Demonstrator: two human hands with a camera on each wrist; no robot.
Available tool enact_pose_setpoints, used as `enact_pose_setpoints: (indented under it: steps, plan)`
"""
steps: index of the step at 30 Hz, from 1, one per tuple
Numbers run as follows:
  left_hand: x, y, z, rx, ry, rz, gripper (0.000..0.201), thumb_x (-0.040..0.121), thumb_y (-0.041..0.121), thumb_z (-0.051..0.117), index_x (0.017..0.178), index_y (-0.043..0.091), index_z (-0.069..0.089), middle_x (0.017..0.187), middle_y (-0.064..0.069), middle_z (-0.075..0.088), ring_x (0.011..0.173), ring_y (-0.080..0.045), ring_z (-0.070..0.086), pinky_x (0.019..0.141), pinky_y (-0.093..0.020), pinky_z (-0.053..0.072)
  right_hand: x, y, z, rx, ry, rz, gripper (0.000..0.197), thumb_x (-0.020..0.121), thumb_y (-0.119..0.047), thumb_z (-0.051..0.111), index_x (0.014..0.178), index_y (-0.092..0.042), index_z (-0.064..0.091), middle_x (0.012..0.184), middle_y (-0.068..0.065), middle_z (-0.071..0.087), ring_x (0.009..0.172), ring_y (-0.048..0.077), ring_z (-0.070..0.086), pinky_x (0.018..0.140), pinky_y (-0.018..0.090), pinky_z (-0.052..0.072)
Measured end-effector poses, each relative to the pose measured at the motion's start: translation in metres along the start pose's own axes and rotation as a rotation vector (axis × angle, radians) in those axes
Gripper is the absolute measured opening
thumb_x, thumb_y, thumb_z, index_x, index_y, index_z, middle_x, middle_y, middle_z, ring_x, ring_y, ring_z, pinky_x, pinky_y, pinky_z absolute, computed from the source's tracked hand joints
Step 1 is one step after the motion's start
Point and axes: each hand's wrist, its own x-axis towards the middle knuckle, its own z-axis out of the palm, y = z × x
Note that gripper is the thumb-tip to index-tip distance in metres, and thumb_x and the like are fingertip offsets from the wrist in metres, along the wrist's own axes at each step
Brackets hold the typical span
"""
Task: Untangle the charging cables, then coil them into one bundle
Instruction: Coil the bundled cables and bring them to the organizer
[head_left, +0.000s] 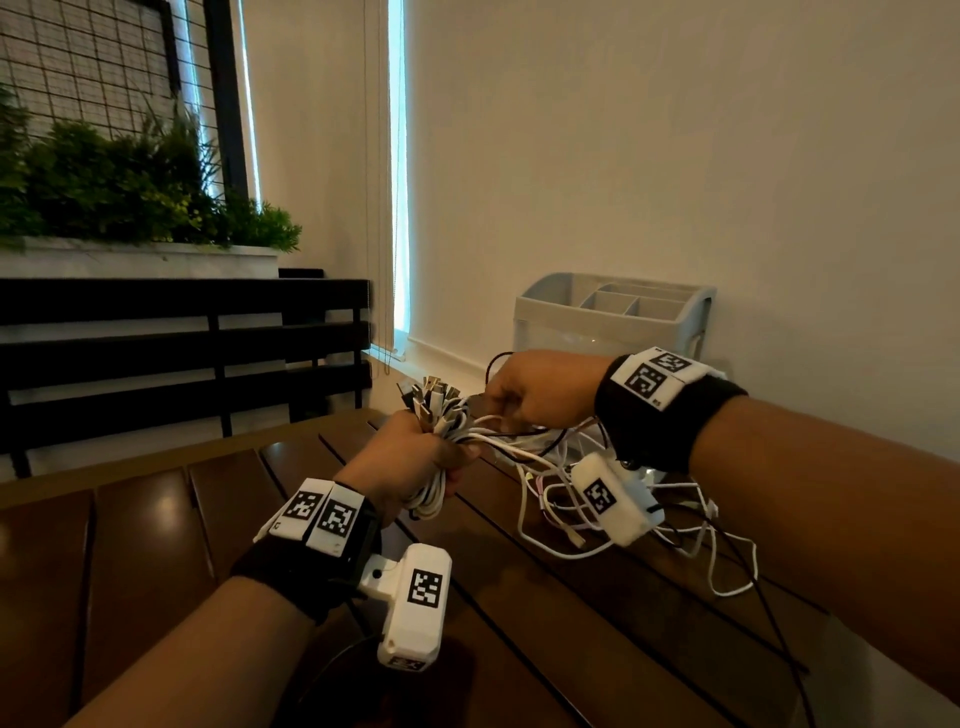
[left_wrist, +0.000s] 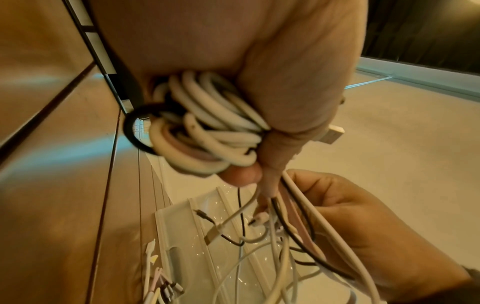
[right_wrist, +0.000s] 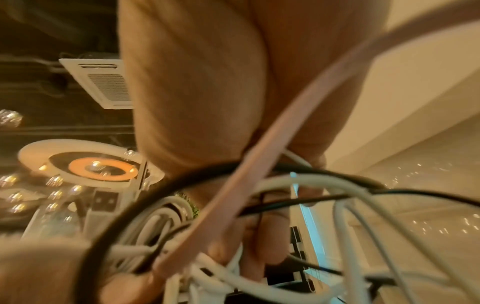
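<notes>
Cables fill both my hands above the dark slatted counter (head_left: 156, 525). From the head view, my left hand (head_left: 400, 462) is fisted round a coiled bundle (head_left: 434, 491) of mostly white charging cables, their plug ends (head_left: 428, 397) fanning upward out of the top of the fist. My right hand (head_left: 540, 395) sits just beside it, a little higher, fingers curled and pinching a few strands that run across to the left fist. Behind and below my right wrist, loose cables (head_left: 623, 525), white with some black, sprawl over the counter. A grey compartment organiser (head_left: 613, 312) stands against the wall past my right hand, and green plants (head_left: 130, 187) fill a planter at far left.

From the left wrist, my left hand (left_wrist: 285, 86) has its grip wrapped tight round the coiled bundle (left_wrist: 207, 131): white loops, one pinkish, one black loop sticking out at the side. Strands leave the bottom of the fist toward my right hand (left_wrist: 363, 222), whose fingers curl round several of them. Loose plug ends (left_wrist: 161, 283) lie below on the counter.

From the right wrist, the picture is blurred. My right hand (right_wrist: 207, 102) fills the upper middle, and a pink cable (right_wrist: 259, 164) and a black cable (right_wrist: 155, 197) cross close to the lens, with white loops beneath; the grip's exact hold I cannot tell from here.
</notes>
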Motion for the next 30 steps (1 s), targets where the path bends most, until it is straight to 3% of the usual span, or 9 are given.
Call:
enact_pose_setpoints:
  steps: [5, 10, 13, 15, 17, 21, 23, 27, 30]
  plan:
    - [0.003, -0.002, 0.003, 0.038, -0.009, -0.020, 0.010, 0.085, 0.009, 0.069, 0.077, 0.002, 0.066, 0.059, -0.009, 0.060, 0.051, -0.019, 0.056, 0.053, -0.028, 0.047, 0.001, 0.003, 0.001, 0.190, 0.006, 0.096, 0.003, 0.092, -0.017, 0.058, 0.092, -0.019, 0.061, 0.077, -0.007, 0.059, 0.071, 0.010, 0.053, 0.063, 0.021, 0.041]
    - [0.003, -0.003, 0.003, 0.062, -0.026, -0.025, 0.011, 0.084, 0.010, 0.070, 0.081, 0.000, 0.068, 0.059, -0.009, 0.060, 0.053, -0.021, 0.056, 0.057, -0.031, 0.048, -0.004, 0.007, 0.002, 0.401, -0.010, 0.130, 0.010, 0.086, -0.008, 0.065, 0.084, -0.016, 0.062, 0.079, 0.000, 0.064, 0.069, 0.011, 0.058, 0.065, 0.022, 0.050]
    - [0.002, -0.003, 0.004, 0.070, -0.040, -0.042, 0.009, 0.085, 0.009, 0.069, 0.082, 0.000, 0.067, 0.059, -0.008, 0.060, 0.051, -0.019, 0.056, 0.054, -0.029, 0.048, -0.001, 0.004, 0.006, 0.351, 0.099, 0.143, 0.002, 0.089, -0.016, 0.066, 0.088, -0.015, 0.064, 0.079, 0.001, 0.066, 0.067, 0.011, 0.058, 0.065, 0.023, 0.048]
    - [0.002, -0.006, 0.004, 0.068, -0.037, -0.065, 0.008, 0.085, 0.008, 0.069, 0.084, 0.000, 0.066, 0.060, -0.009, 0.059, 0.051, -0.018, 0.055, 0.053, -0.028, 0.047, 0.001, 0.000, 0.009, 0.391, 0.227, 0.161, 0.007, 0.087, -0.017, 0.069, 0.090, -0.011, 0.066, 0.082, 0.004, 0.068, 0.069, 0.013, 0.061, 0.067, 0.026, 0.052]
    - [0.004, -0.009, 0.003, 0.075, -0.016, -0.084, 0.011, 0.083, 0.010, 0.071, 0.086, 0.001, 0.066, 0.065, -0.011, 0.060, 0.056, -0.021, 0.057, 0.058, -0.031, 0.048, 0.002, 0.001, 0.008, 0.558, 0.293, 0.193, 0.008, 0.085, -0.010, 0.070, 0.091, -0.011, 0.066, 0.089, 0.009, 0.070, 0.077, 0.020, 0.067, 0.074, 0.031, 0.056]
    - [0.005, -0.011, 0.003, 0.081, 0.001, -0.088, 0.022, 0.076, 0.015, 0.076, 0.087, 0.000, 0.067, 0.071, -0.016, 0.061, 0.064, -0.028, 0.057, 0.067, -0.040, 0.047, -0.003, 0.002, 0.007, 0.847, 0.233, 0.201, 0.019, 0.081, 0.008, 0.066, 0.094, -0.006, 0.064, 0.088, 0.015, 0.065, 0.075, 0.022, 0.064, 0.063, 0.025, 0.053]
    - [0.005, -0.011, 0.005, 0.088, -0.004, -0.091, 0.024, 0.075, 0.016, 0.076, 0.090, -0.001, 0.067, 0.072, -0.016, 0.062, 0.064, -0.027, 0.058, 0.067, -0.039, 0.048, -0.004, 0.003, 0.009, 0.924, 0.219, 0.200, 0.021, 0.081, 0.010, 0.065, 0.096, -0.006, 0.064, 0.086, 0.014, 0.065, 0.080, 0.024, 0.064, 0.067, 0.026, 0.053]
    - [0.005, -0.011, 0.008, 0.108, -0.017, -0.094, 0.014, 0.083, 0.009, 0.072, 0.089, -0.003, 0.066, 0.067, -0.014, 0.062, 0.054, -0.022, 0.058, 0.058, -0.031, 0.049, -0.001, 0.001, 0.018, 0.899, 0.275, 0.263, 0.020, 0.083, 0.007, 0.065, 0.099, -0.004, 0.063, 0.087, 0.015, 0.065, 0.078, 0.024, 0.065, 0.069, 0.032, 0.055]
    - [0.003, -0.010, 0.012, 0.136, -0.039, -0.066, 0.007, 0.083, 0.007, 0.070, 0.082, 0.000, 0.067, 0.062, -0.011, 0.062, 0.051, -0.020, 0.058, 0.057, -0.030, 0.048, 0.003, -0.003, 0.022, 0.719, 0.365, 0.315, 0.012, 0.083, -0.003, 0.070, 0.092, -0.008, 0.066, 0.093, 0.013, 0.069, 0.078, 0.023, 0.066, 0.070, 0.032, 0.056]
